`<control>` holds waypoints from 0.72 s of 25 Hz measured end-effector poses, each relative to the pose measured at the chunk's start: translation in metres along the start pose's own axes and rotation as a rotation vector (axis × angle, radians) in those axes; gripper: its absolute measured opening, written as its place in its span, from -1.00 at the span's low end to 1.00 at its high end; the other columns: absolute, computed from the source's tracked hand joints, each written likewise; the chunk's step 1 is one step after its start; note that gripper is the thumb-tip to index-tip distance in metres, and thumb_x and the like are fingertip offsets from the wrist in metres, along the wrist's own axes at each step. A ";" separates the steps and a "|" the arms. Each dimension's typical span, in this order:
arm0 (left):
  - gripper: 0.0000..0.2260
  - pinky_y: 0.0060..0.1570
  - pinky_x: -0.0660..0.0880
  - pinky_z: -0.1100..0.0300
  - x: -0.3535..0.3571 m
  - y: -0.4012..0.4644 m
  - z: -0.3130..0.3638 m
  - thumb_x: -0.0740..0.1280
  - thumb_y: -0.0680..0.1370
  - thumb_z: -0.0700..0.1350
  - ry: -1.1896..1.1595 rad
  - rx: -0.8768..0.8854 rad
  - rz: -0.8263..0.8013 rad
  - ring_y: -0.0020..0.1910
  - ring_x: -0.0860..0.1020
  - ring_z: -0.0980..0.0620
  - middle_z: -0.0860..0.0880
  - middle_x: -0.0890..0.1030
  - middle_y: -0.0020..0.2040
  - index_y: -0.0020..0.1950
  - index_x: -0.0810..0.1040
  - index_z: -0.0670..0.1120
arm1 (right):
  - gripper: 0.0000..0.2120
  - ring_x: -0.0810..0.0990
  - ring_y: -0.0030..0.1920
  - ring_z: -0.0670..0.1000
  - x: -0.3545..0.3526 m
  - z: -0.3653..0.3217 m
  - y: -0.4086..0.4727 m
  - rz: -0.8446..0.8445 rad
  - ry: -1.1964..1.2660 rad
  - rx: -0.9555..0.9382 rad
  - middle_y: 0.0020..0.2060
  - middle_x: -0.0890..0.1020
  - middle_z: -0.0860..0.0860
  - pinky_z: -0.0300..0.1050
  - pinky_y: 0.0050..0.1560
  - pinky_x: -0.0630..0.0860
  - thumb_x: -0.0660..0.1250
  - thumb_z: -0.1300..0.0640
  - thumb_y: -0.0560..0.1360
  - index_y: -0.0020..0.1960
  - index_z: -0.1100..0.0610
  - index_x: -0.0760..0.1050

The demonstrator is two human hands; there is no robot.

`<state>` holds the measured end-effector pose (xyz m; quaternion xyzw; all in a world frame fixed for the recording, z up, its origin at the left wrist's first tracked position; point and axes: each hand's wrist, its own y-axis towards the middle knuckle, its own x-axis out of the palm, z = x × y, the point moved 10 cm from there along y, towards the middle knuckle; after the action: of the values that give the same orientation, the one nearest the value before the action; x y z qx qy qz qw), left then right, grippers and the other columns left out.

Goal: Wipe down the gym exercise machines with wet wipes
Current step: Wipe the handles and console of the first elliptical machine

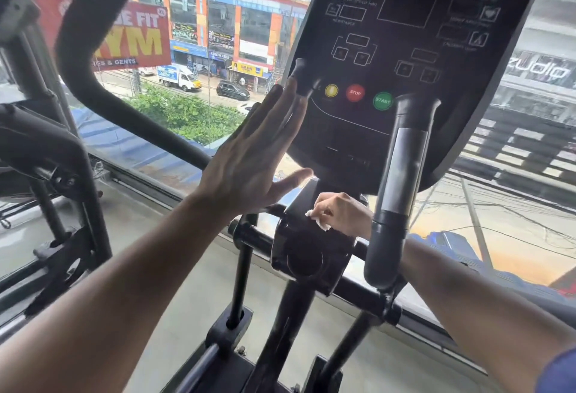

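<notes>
Just below the console, the right hand (343, 213) pinches one crumpled white wipe (318, 219) against the black housing (308, 252) of the machine's post, probably scrubbing that joint. Up and left of it, the left hand (252, 155) is spread flat, fingers straight, holding nothing, seemingly steadying the console (411, 59) by its edge. Beyond both hands sit three round buttons (354, 92): yellow, red, green.
</notes>
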<state>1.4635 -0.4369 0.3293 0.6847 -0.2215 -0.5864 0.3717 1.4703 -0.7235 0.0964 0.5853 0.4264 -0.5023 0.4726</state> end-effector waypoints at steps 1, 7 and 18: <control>-0.26 0.53 0.33 -0.20 -0.001 0.000 0.000 0.24 0.67 0.20 0.011 -0.009 0.014 0.68 0.06 -0.21 -0.23 0.05 0.70 0.68 0.12 -0.23 | -0.77 0.60 -0.09 -0.14 0.036 0.050 0.008 -0.044 0.071 0.091 0.01 0.61 -0.14 -0.02 0.10 0.58 0.42 -0.19 0.54 0.00 -0.04 0.66; -0.33 0.56 0.26 -0.22 0.001 -0.003 -0.001 0.24 0.69 0.14 0.012 -0.011 0.019 0.68 0.07 -0.21 -0.23 0.07 0.69 0.68 0.15 -0.18 | -0.85 0.56 -0.12 -0.22 -0.067 -0.076 0.007 0.017 0.118 -0.002 -0.03 0.65 -0.09 -0.36 -0.13 0.34 0.36 0.16 0.60 0.03 0.10 0.71; -0.35 0.57 0.23 -0.23 0.004 -0.006 -0.005 0.22 0.70 0.14 -0.023 0.018 0.029 0.69 0.05 -0.21 -0.24 0.08 0.69 0.68 0.15 -0.17 | -0.85 0.57 -0.14 -0.02 -0.040 -0.089 0.052 -0.142 0.103 -0.164 -0.13 0.58 0.06 -0.37 -0.10 0.44 0.30 0.37 0.51 -0.05 0.28 0.65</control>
<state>1.4689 -0.4350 0.3221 0.6779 -0.2410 -0.5869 0.3713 1.5322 -0.6471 0.1464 0.5381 0.5302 -0.4671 0.4595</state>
